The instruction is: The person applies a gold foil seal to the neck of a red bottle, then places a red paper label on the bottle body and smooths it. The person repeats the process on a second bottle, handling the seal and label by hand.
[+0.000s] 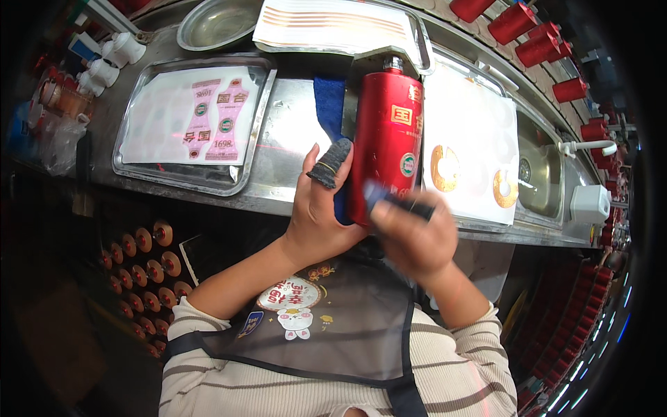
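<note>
A workshop handling bottles
Steel bench (pixel 285 128) with a sink (pixel 545 149), a tray (pixel 174 175) of pink labels (pixel 233 115), one red bottle (pixel 384 142) being worked, and rows of similar bottles (pixel 538 51) beyond.

Two hands (pixel 323 208) (pixel 424 240), one bottle between (pixel 385 132), two pink labels (pixel 201 128) (pixel 231 121).

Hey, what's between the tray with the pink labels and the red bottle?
In the head view, from tray to bottle: bare metal counter, blue cloth, then a grey surface; lower down, the left hand beside the bottle.
</note>
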A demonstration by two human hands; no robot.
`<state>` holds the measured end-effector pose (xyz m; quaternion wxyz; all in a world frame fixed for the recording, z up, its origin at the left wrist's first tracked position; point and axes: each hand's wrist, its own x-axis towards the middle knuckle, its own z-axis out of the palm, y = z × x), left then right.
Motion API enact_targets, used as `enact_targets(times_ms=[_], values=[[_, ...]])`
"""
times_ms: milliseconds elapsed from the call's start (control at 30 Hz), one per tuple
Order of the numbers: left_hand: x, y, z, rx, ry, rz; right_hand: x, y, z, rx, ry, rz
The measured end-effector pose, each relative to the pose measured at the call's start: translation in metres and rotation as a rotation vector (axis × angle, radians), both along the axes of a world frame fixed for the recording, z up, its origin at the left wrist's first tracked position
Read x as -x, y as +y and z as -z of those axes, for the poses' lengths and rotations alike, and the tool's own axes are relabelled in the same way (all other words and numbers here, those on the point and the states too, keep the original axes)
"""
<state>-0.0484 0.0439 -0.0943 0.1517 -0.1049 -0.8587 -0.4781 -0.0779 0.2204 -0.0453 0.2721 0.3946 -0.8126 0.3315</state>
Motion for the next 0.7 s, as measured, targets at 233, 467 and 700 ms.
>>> enact_targets(times_ms=[233, 467, 700], values=[[0.009, -0.005, 0.008, -0.001, -0.039, 0.081, -0.032, 0.018, -0.008, 0.087, -0.213, -0.010], [-0.007, -0.003, -0.004, 0.122, -0.026, 0.159, -0.041, 0.019, 0.017, 0.794, -0.959, 0.458], [-0.021, -0.008, -0.008, 0.207, -0.041, 0.115, -0.021, 0.016, 0.003, 0.735, -0.737, 0.317]])
